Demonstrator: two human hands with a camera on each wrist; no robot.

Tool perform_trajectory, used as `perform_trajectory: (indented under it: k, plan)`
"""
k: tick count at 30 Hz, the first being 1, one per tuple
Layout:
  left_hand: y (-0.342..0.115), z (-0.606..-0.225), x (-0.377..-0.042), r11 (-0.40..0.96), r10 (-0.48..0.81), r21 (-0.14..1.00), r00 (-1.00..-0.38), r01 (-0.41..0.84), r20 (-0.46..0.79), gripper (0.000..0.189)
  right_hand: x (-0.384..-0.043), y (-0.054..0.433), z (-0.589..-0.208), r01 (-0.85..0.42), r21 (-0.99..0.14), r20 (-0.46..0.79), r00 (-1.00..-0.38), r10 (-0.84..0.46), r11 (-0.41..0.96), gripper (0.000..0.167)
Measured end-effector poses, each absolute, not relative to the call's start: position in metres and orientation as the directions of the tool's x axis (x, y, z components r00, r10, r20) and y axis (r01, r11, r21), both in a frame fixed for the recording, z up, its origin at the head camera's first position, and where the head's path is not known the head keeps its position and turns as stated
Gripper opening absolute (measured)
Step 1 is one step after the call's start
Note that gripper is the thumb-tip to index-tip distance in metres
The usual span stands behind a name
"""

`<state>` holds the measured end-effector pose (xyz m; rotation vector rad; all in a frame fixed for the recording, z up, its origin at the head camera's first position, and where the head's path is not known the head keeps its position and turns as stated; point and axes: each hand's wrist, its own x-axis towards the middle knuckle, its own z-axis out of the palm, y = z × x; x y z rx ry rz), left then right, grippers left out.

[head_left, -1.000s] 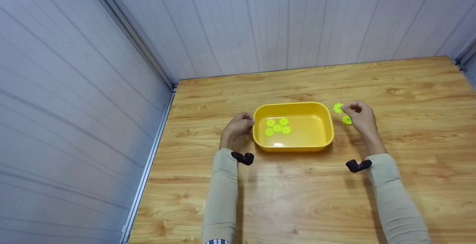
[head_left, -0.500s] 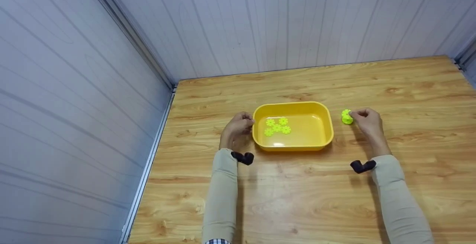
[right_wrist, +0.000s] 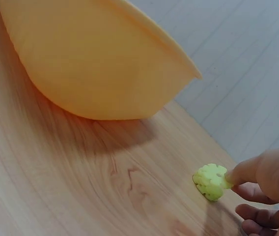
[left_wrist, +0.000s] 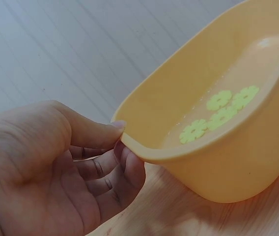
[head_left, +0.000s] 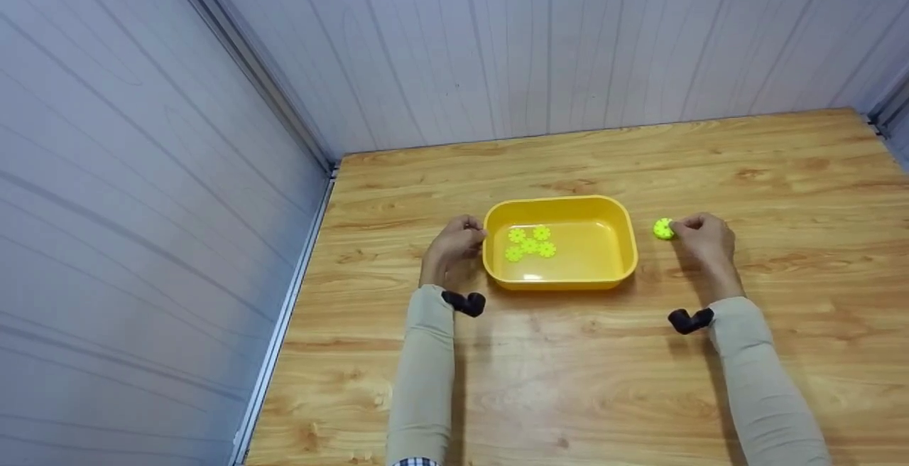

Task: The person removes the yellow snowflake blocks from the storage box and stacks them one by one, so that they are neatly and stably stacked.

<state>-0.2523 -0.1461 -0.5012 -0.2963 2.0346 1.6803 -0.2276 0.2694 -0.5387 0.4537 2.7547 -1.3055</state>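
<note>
The left hand [head_left: 454,242] pinches the yellow basin [head_left: 591,251] at its rim, toward the back edge of the worktop [head_left: 568,374]; five flower pieces [head_left: 529,245] lie inside. The right hand [head_left: 706,240] pinches another piece [head_left: 662,229] nearer the right edge.

Yellow rectangular basin with rounded corners [head_left: 589,254]: plastic, smooth; glossy inside, bright highlights on floor, outer wall softer, nearer matt. Neon yellow-green flower-shaped pieces lying in it [head_left: 530,246]: thin plastic by look, flat-faced. Neon yellow-green flower-shaped pieces at my right hand [head_left: 705,239]: same plastic look. Light brown tabletop [head_left: 540,374]: wood-grained, smooth, satin sheen near middle. Pale grey-white panelled wall [head_left: 454,47]: smooth, finely lined; material unclear. My beige sleeves [head_left: 420,374]: matt cloth, softly creased. Black bent pieces at my wrists [head_left: 465,303]: matt, plastic-looking.
</note>
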Motion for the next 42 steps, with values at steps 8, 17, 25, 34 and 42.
perform_trajectory:
  k: [8, 17, 25, 34, 42]
  plan:
    - [-0.146, -0.501, -0.252, 0.215, 0.143, 0.863, -0.86, -0.457, -0.49, 0.007, -0.23, 0.27, -0.54, 0.253, -0.706, -0.122, -0.964, 0.238, 0.661, 0.042]
    - [-0.145, -0.502, -0.252, 0.212, 0.138, 0.858, -0.855, -0.468, -0.501, 0.007, -0.232, 0.27, -0.542, 0.248, -0.71, -0.119, -0.965, 0.235, 0.659, 0.041]
    - [-0.144, -0.504, -0.252, 0.205, 0.139, 0.865, -0.861, -0.458, -0.489, 0.007, -0.233, 0.271, -0.544, 0.264, -0.7, -0.128, -0.961, 0.247, 0.663, 0.04]
    - [-0.146, -0.501, -0.251, 0.228, 0.129, 0.852, -0.852, -0.472, -0.506, 0.008, -0.231, 0.274, -0.54, 0.238, -0.71, -0.096, -0.965, 0.243, 0.663, 0.041]
    - [-0.147, -0.499, -0.252, 0.253, 0.125, 0.841, -0.846, -0.478, -0.518, 0.008, -0.232, 0.267, -0.529, 0.242, -0.743, -0.111, -0.964, 0.242, 0.623, 0.042]
